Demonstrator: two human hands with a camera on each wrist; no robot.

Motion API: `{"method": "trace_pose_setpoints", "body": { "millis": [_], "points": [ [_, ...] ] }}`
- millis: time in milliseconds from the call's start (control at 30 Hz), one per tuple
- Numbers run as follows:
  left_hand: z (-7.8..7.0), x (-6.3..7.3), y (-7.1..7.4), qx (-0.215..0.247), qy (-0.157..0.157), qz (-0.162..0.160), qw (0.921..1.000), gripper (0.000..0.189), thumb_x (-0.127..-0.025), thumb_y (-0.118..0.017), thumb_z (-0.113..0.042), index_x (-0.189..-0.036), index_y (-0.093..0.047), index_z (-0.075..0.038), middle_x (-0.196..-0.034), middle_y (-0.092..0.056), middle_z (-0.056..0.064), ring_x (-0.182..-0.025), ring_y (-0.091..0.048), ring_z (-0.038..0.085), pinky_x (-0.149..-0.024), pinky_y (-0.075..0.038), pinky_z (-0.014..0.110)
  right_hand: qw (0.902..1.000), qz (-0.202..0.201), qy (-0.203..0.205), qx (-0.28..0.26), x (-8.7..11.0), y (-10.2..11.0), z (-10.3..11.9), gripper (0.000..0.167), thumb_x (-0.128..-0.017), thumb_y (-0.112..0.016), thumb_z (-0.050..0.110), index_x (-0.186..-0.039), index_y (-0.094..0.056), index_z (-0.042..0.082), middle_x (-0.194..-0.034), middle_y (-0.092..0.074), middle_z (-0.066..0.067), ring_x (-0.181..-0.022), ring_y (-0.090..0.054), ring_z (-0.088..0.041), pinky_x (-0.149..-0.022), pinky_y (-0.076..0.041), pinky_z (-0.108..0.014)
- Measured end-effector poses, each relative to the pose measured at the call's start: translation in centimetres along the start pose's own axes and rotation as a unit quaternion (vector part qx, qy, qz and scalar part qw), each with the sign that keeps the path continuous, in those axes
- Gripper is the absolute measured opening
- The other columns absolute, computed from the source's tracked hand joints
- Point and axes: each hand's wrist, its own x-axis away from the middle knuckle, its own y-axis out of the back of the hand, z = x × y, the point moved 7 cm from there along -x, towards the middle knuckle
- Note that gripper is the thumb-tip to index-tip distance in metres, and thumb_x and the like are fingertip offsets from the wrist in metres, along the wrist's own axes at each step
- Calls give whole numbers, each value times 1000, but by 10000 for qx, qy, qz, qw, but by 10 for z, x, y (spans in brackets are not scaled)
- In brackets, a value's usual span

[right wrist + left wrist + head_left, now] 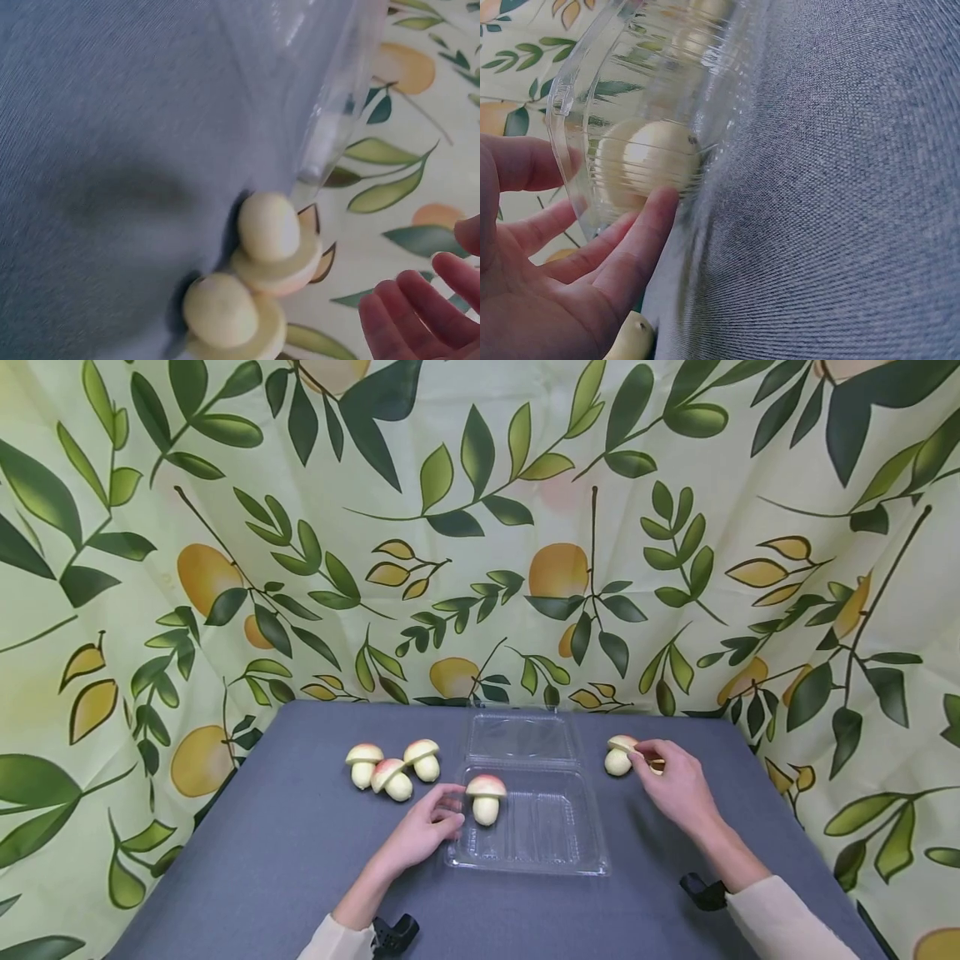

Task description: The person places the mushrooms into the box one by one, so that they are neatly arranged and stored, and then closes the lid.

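One mushroom (486, 802) sits in the clear box (555, 814), my left hand (422, 832) alongside and right hand (675, 785) near two more mushrooms (268, 227), both half-spread and empty, so I judge this pickup step needs a pinch next.

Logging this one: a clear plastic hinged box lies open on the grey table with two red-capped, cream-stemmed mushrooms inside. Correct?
Not quite: the head view shows only one red-capped, cream-stemmed mushroom inside, not two. The clear plastic hinged box does lie open on the grey table.
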Motion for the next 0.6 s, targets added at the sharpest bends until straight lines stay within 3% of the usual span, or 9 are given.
{"method": "trace_pose_setpoints", "body": {
  "millis": [600],
  "points": [
    [1, -3, 1, 128, -35, -41, 9999, 43, -99, -62, -7, -140, -50, 0, -122, -56, 28, -107, -65, 39, -80, -60, 31, 9977, -365, -549, 136, -7, 17, -52, 30, -101, -62, 24, -112, -69, -3, -109, -67, -23, -102, -63, -40, -85, -52, -53]
  ]
}}
